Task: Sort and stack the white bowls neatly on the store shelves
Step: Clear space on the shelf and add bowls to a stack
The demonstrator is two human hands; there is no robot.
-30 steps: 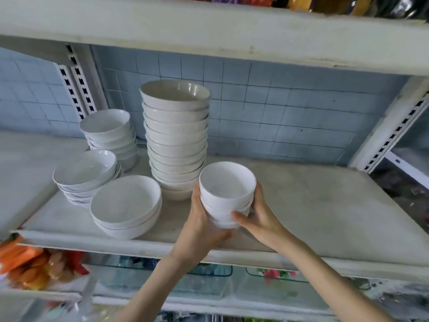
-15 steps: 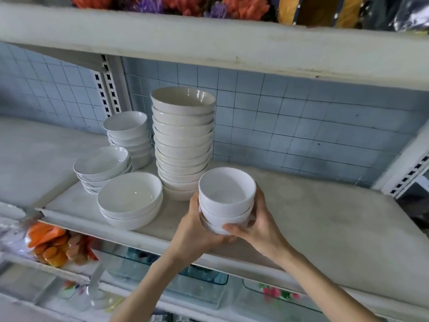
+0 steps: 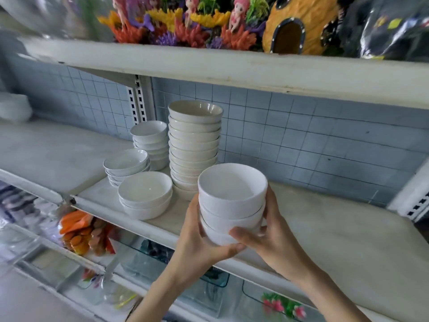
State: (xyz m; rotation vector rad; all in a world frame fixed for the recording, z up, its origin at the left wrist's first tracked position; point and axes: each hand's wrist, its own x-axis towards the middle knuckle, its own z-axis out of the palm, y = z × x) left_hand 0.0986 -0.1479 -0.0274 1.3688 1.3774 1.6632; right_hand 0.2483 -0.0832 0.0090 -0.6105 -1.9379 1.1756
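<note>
Gripping small bowl stack (image 3: 232, 205): left hand (image 3: 197, 238), right hand (image 3: 267, 240).

Bare shelf (image 3: 325, 219) right of the tall bowl stack (image 3: 194, 147); bowl stacks crowding its left end.

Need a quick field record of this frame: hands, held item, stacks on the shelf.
held bowl stack: three nested white bowls, upright
left hand: grips it, left side and underneath
right hand: grips it, right side
tall stack: on shelf, behind the held one
lower stacks: three, left of tall stack
</note>
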